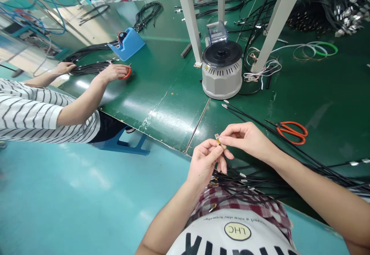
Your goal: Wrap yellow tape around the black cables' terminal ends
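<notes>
Just above the table's front edge, my left hand point(205, 158) is closed around the end of a black cable, thumb pressed to the forefinger. At its tip shows a small silver connector point(217, 135) with a yellowish band below it. From the right, my right hand point(248, 139) pinches the same end between thumb and fingers; the exact contact is partly hidden by the fingertips. Below both hands, a bunch of black cables point(257, 183) with metal ends lies along the table edge and over my lap. Red-handled scissors point(293, 132) rest to the right of my right hand.
A grey round device with a black top point(222, 73) stands ahead. Pale posts point(189, 19) rise from the green table point(162, 85). Left, a person's hand point(114, 72) holds red-handled scissors beside cables and a blue tape dispenser point(130, 44). A cable pile point(326, 12) lies back right.
</notes>
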The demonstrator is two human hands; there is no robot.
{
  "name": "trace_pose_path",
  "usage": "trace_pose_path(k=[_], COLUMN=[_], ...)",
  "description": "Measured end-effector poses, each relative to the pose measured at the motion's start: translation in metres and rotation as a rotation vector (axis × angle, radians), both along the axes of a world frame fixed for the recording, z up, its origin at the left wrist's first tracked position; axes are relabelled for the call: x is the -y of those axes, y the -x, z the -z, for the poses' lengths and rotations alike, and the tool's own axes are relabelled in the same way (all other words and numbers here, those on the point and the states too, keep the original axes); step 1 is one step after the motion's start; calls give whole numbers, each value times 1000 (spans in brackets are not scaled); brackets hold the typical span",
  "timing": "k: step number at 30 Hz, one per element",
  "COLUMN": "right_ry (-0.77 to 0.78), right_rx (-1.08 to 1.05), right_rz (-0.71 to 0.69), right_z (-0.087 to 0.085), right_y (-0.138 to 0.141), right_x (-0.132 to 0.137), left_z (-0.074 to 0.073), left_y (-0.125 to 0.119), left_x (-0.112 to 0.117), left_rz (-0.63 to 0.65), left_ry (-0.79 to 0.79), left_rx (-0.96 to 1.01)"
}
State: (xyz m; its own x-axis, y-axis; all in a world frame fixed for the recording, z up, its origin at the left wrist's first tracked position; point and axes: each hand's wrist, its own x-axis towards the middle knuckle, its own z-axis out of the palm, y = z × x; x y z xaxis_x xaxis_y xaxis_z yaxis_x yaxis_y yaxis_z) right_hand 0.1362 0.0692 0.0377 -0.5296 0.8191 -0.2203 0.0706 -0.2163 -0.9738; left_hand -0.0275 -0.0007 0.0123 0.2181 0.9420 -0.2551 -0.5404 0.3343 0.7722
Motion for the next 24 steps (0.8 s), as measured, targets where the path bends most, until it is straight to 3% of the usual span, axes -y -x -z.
trace_pose_path(k=[7, 13, 17, 20, 24], right_ry=[79, 178, 105, -119, -569], right_rx=[-48, -177, -188, 47, 817], right_rz=[-77, -216, -329, -316, -32], right_z=[0, 5, 5, 3, 10], right_y=[-2, -5, -9, -19, -40], right_x=[-4, -15, -22, -31, -47], left_z=[-2, -5, 0, 3, 3], left_y=[1, 3, 5, 7, 9], left_x=[2, 0, -1, 0, 1], left_rz=[28, 173, 248, 211, 57], left_ry=[-19, -38, -70, -53, -23], left_rx=[-31, 13, 50, 55, -103])
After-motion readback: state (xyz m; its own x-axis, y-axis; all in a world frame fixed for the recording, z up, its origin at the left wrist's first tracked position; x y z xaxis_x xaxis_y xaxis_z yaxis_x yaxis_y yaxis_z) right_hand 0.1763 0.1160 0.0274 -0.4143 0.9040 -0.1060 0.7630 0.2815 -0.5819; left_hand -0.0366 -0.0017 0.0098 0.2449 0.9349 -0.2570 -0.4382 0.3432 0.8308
